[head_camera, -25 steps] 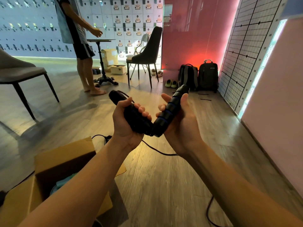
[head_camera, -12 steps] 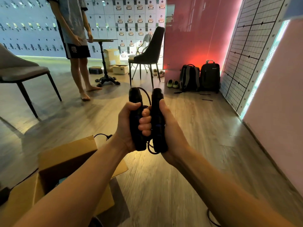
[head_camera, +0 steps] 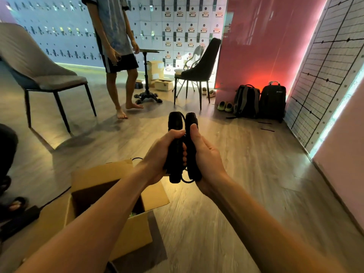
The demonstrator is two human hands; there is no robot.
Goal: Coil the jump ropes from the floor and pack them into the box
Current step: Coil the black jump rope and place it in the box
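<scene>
Wooden floor [head_camera: 246,174] below; left hand [head_camera: 158,154] and right hand [head_camera: 207,154] each clasp one jump rope handle [head_camera: 175,123], upright, side by side, near the box [head_camera: 137,231]; handles gathered, winding the cord [head_camera: 187,182] likely comes next.

a gym or studio locker area. far ahead of the left hand [head_camera: 159,154], a wall of small pale lockers [head_camera: 177,26] with stickers and latches fills the back. ahead and to the right of the right hand [head_camera: 204,154], two dark backpacks [head_camera: 272,99] and pale green slip-on shoes [head_camera: 222,105] sit against a glossy pink wall [head_camera: 266,36]. ahead-left, a barefoot person [head_camera: 116,56] in shorts stands on the wood-look plank floor [head_camera: 246,154]. both hands grip black jump rope handles [head_camera: 175,123], exercise gear.
</scene>
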